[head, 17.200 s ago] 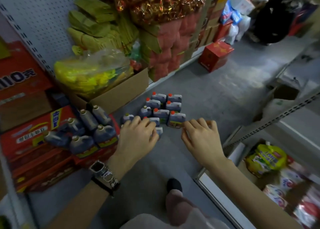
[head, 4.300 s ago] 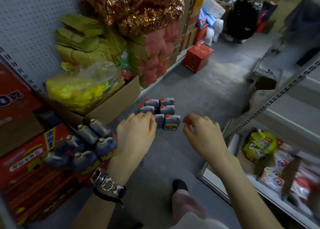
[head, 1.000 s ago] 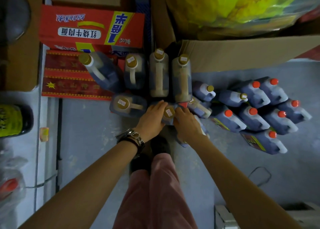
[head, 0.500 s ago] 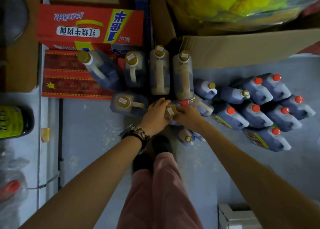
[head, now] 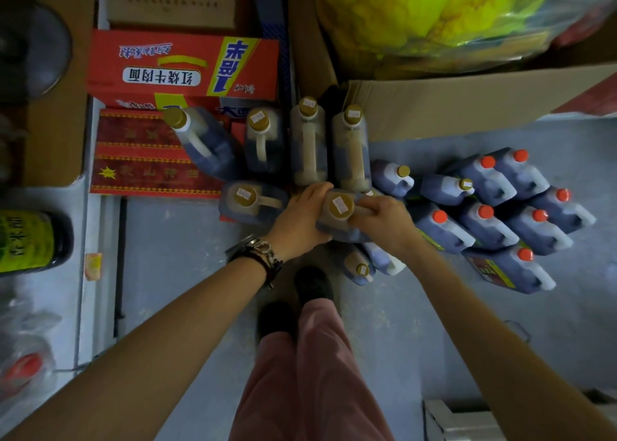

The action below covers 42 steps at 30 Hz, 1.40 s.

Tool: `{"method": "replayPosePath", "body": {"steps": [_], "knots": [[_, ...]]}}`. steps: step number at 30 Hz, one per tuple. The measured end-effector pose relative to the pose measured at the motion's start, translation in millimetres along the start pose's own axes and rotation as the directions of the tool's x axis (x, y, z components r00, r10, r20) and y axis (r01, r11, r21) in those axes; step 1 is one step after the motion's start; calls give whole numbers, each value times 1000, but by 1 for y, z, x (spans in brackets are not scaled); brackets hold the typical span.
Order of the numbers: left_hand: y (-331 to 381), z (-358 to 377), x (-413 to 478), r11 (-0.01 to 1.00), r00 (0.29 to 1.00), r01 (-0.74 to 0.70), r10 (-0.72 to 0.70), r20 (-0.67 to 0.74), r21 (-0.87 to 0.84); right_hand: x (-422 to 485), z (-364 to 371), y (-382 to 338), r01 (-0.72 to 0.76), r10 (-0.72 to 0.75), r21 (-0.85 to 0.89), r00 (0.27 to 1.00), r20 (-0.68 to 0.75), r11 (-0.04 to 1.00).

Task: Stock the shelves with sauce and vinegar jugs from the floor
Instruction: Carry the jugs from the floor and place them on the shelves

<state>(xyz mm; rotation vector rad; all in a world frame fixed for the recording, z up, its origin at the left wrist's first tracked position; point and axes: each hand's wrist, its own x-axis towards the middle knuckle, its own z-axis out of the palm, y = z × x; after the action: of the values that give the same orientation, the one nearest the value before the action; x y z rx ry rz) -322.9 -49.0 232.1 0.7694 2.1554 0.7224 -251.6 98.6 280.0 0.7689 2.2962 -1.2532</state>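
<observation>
I look straight down at the floor. A gold-capped dark sauce jug [head: 340,207] with a white price sticker is held between both hands. My left hand [head: 297,218] holds its left side and my right hand [head: 384,218] grips its handle on the right. Several more gold-capped jugs [head: 309,143] stand behind it, some on red cartons. To the right stand several red-capped dark vinegar jugs [head: 487,217]. Two small gold-capped jugs [head: 360,267] stand just below my hands.
Red noodle cartons [head: 183,70] and a cardboard box [head: 467,96] holding a yellow bag lie at the top. A white shelf base with a green-labelled jar [head: 30,240] runs along the left. A shelf corner [head: 467,420] shows bottom right. My legs and black shoes [head: 314,285] stand below.
Both hands have closed round the gold-capped jug and it has come up toward me, with its cap larger than half a second ago. Earlier I stood reaching toward the red-capped jugs.
</observation>
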Motion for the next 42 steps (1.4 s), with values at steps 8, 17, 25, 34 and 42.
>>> {"method": "replayPosePath", "body": {"steps": [8, 17, 25, 34, 42], "knots": [[5, -33, -21, 989, 998, -65, 67, 10, -130, -39, -34, -41, 126, -120, 107, 991, -58, 986], [24, -60, -56, 979, 988, -124, 107, -111, -161, -74, -48, -79, 212, -193, 142, 971, -142, 967], [29, -57, -88, 882, 972, -88, -25, -233, -462, -93, -54, -105, 262, -236, 181, 959, -155, 948], [46, -85, -132, 844, 908, -187, -47, -416, -503, -116, -67, -148, 385, -364, 241, 922, -129, 891], [90, -149, -177, 781, 846, -321, -18, -533, -536, -161, -92, -223, 512, -469, 375, 859, -205, 773]]}}
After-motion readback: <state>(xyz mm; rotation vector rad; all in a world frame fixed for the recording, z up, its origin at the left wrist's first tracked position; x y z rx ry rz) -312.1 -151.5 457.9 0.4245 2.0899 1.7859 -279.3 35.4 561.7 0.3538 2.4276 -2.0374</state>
